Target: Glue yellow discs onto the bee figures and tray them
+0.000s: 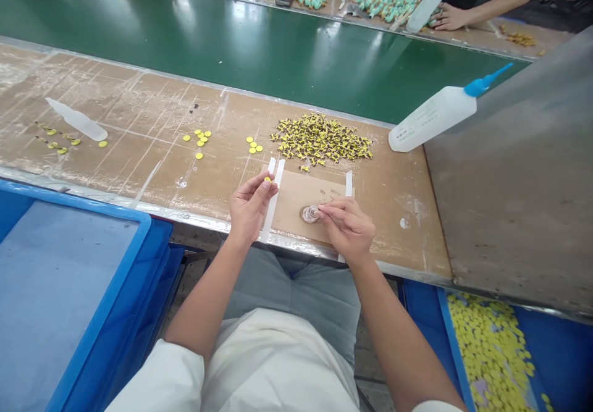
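My left hand [249,205] pinches a small yellow disc [267,180] between thumb and fingertips, just left of a cardboard pad [303,199] taped to the bench. My right hand [346,227] is closed, its fingertips pressed together at a small blob of glue [309,214] on the pad; what they hold is too small to make out. A heap of small yellow and black parts [320,138] lies just beyond the pad.
Loose yellow discs [199,140] dot the bench. A white bottle with a blue nozzle [435,117] lies at the right, a clear one [76,120] at the left. A green conveyor belt [241,41] runs behind. Blue bins [74,288] flank my lap; the right one [495,350] holds yellow discs. Other people's hands [447,16] work across.
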A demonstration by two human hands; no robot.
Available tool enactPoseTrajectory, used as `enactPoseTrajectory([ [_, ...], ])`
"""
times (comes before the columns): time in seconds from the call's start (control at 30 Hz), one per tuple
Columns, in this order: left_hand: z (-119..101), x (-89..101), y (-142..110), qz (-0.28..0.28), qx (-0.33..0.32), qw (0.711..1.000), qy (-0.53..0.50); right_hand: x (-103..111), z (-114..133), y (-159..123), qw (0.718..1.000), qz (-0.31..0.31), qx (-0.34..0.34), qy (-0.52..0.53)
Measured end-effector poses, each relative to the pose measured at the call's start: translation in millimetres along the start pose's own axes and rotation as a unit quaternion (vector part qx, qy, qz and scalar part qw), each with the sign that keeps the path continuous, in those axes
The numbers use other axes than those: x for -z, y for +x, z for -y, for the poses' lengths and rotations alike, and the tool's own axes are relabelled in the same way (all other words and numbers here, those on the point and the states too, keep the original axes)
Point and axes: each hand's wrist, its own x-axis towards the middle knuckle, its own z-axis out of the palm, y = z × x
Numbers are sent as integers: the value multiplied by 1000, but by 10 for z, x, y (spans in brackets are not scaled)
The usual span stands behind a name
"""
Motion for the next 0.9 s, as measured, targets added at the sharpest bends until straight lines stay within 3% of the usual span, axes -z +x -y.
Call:
enactPoseTrajectory([
  [0.3,-39,39,-189,-20,11,1000,-20,-18,24,-26,965,-169,-174,102],
  [0.4,-80,-4,-386,-21,46,998,-35,1,161,26,948,-198,-212,128],
  [0.5,-98,-119,-633,15,86,995,-46,13,429,65,926,-210,-248,192],
  [0.57,-94,-216,-799,45,108,992,-45,13,651,64,921,-203,-253,217],
  [0.7,-71,-372,-1063,93,122,988,-34,2,1041,-2,942,-177,-205,199],
  [0.9,-32,-439,-1206,94,122,987,-35,-35,1252,-165,937,-181,-190,229],
])
